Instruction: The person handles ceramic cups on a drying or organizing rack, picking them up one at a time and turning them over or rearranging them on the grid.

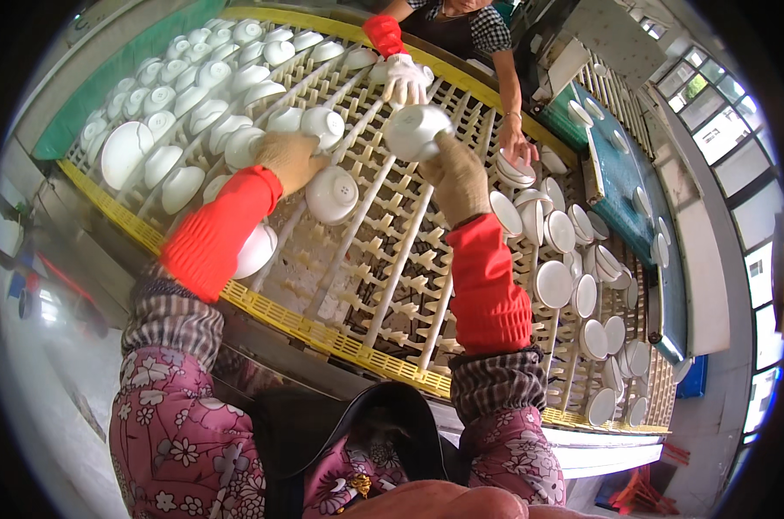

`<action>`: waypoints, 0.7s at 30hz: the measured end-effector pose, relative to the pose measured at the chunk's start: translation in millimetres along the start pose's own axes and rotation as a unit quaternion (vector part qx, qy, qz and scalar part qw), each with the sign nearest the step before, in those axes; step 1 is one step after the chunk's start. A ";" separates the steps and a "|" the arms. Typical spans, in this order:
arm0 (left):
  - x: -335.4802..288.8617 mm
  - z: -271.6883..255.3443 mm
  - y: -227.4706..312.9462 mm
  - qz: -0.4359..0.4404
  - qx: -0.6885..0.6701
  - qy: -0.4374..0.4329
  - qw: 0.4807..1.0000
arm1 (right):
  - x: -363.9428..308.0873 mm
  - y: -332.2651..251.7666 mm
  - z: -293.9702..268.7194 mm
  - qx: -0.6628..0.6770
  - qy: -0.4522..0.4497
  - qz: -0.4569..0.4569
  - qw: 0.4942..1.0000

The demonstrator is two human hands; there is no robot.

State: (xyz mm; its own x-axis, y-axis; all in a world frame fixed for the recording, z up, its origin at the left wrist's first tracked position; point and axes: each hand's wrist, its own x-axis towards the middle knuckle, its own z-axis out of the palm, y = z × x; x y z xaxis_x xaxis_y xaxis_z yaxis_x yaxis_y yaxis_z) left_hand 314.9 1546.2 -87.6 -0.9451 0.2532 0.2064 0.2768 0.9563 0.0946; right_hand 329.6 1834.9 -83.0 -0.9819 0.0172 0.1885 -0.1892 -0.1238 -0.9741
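A white bowl (416,131), its base turned toward me, is gripped at its right side by my gloved right hand (459,180) above the pegged conveyor (370,251). My gloved left hand (290,163) is closed at the lower left of another white bowl (323,127); its fingers are partly hidden. Just below that hand, a separate white bowl (332,195) rests base up on the pegs. Another bowl (255,251) lies nearer, beside my left red sleeve (223,229). Both gloves are tan.
Many white bowls (160,98) stand in rows on the left; more (553,284) lean on the right. Across the conveyor, a co-worker's gloved hand (405,80) and bare hand (515,143) touch bowls. Yellow edging (323,333) borders the conveyor. A blue-green belt (617,186) carries bowls.
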 end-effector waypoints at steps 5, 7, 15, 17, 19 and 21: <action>-56.2 -14.4 -15.3 0.049 0.025 0.017 0.998 | -49.7 9.9 -42.9 -0.494 0.054 -0.111 0.861; -69.8 -25.5 -3.7 0.057 0.051 -0.017 0.997 | -65.3 2.3 -68.7 -0.595 0.075 -0.184 0.779; -82.3 -29.2 54.8 0.158 0.072 -0.041 0.984 | -70.8 31.0 -141.9 -0.694 0.034 -0.207 0.689; -90.0 -35.5 61.9 0.160 0.064 -0.080 0.982 | -75.6 30.6 -131.6 -0.661 0.051 -0.128 0.738; -101.6 -39.0 67.9 0.163 0.034 -0.122 0.978 | -86.2 31.0 -126.5 -0.625 0.008 -0.145 0.767; -108.3 -20.7 74.3 0.196 0.039 -0.135 0.971 | -93.5 13.2 -98.5 -0.413 0.038 0.003 0.910</action>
State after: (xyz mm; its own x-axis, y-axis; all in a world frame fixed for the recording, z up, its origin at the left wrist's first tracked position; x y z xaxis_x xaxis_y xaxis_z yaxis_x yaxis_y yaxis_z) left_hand 441.4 1586.8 -82.8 -0.7842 0.6184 -0.0518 0.6198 0.7846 -0.0154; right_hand 418.2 1929.4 -125.8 -0.9748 0.0911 0.2037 -0.0929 0.6640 -0.7419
